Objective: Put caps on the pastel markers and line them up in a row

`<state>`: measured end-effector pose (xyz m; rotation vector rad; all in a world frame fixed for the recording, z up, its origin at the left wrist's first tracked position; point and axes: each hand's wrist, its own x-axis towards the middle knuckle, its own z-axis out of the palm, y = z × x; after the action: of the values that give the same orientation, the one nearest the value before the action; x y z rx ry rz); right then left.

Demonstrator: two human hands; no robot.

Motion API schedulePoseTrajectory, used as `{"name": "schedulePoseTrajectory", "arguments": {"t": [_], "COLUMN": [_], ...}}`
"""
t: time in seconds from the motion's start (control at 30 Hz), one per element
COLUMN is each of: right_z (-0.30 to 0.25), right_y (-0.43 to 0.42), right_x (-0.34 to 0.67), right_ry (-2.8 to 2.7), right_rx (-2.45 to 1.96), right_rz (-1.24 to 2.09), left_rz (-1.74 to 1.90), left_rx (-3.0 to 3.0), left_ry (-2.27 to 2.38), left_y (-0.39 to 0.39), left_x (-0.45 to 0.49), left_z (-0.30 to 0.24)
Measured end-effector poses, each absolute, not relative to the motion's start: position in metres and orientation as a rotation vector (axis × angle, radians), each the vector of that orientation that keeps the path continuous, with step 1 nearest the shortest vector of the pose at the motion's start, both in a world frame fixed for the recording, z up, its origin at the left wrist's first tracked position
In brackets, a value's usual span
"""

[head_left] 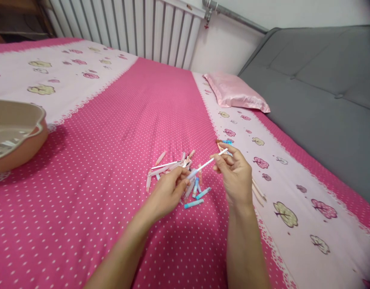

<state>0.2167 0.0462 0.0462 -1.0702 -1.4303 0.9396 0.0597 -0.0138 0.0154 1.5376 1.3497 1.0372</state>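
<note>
My left hand (169, 190) and my right hand (235, 172) hover over a pink polka-dot bedspread (118, 132), both pinched shut on one thin white pen tube (206, 163), which slants up to the right between them. Under the hands lies a pile of pen parts (172, 166): several pale pink barrels and three small blue caps (195, 200). A few cream sticks (258, 192) lie just right of my right wrist. Something small, orange and blue (224, 141) sits beyond my right fingertips.
A tan plastic basin (19, 132) stands at the left edge. A pink satin pillow (235, 92) lies at the far right of the bed. A grey sofa (323, 92) borders the right side, and a white radiator (136, 28) runs along the back.
</note>
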Motion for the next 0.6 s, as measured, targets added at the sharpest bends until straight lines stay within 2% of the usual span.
{"name": "schedulePoseTrajectory", "arguments": {"t": [0.13, 0.3, 0.4, 0.6], "right_z": [0.048, 0.05, 0.048, 0.032], "right_y": [0.044, 0.04, 0.04, 0.046], "right_x": [0.216, 0.212, 0.211, 0.221], "right_ry": [-1.527, -1.946, -1.955, -1.967], "right_rx": [-1.063, -1.037, -1.053, -1.533], "right_rz": [0.963, 1.089, 1.099, 0.953], "left_rz": [1.081, 1.195, 1.244, 1.265], "left_rx": [1.489, 1.373, 1.283, 1.001], "left_ry": [1.303, 1.186, 1.163, 1.178], "left_y": [-0.014, -0.013, -0.011, -0.008], "left_x": [0.061, 0.063, 0.063, 0.064], "left_z": [0.014, 0.017, 0.018, 0.014]}}
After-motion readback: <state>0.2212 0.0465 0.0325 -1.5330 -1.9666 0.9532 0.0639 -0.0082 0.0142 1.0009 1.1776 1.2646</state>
